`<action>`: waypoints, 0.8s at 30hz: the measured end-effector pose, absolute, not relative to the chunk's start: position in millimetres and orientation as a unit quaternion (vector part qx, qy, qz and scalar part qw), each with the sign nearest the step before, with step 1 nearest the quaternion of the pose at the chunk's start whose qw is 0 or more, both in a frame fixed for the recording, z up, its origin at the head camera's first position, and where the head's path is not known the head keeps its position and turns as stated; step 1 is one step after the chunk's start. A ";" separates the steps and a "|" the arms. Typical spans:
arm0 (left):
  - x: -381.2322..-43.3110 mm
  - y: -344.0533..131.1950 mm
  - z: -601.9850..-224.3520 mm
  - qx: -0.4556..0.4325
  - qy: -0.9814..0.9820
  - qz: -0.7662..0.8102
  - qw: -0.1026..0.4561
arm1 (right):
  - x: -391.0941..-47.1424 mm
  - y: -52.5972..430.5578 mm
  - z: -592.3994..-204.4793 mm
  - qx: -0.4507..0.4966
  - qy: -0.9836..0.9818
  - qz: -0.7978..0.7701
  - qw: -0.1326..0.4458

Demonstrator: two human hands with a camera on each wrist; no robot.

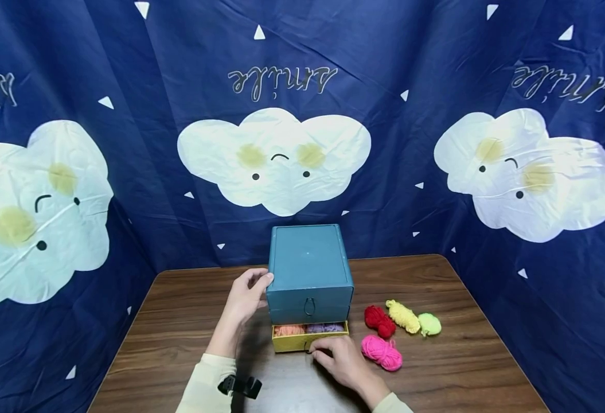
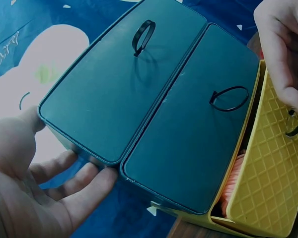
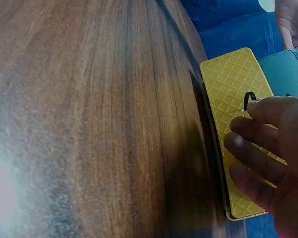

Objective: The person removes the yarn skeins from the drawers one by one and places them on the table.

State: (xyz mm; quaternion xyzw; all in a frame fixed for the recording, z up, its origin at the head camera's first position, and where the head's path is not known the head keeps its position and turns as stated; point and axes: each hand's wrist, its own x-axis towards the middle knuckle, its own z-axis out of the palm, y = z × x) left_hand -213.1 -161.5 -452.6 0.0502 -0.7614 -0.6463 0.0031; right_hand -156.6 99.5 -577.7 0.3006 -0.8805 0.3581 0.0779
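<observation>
A teal drawer box (image 1: 309, 255) stands on the table, with its yellow bottom drawer (image 1: 288, 344) pulled partway out. Inside that drawer lie orange yarn (image 1: 288, 330) and purple yarn (image 1: 326, 327). My right hand (image 1: 340, 360) pinches the drawer's black loop pull (image 3: 247, 100) between thumb and fingertip, the other fingers lying in front of the yellow face. At the box's left side, my left hand (image 1: 245, 295) touches the wall with fairly straight fingers, its thumb at the front corner. Two teal drawer fronts, each with a black loop (image 2: 144, 37), are closed in the left wrist view.
Right of the box lie small yarn skeins: red (image 1: 379, 321), yellow (image 1: 403, 316), light green (image 1: 429, 324) and pink (image 1: 382, 352). The pink one is close to my right wrist. A dark blue curtain (image 1: 395, 229) with clouds surrounds the wooden table (image 1: 436, 378).
</observation>
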 end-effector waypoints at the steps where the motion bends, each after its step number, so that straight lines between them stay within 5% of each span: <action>1: -213.1 -161.6 -451.6 0.051 -0.763 -0.644 0.002 | -156.0 99.5 -577.2 0.303 -0.879 0.360 0.079; 24: -193.4 -155.2 -419.9 0.044 -0.761 -0.647 -0.002 | -138.1 101.9 -581.5 0.298 -0.879 0.366 0.071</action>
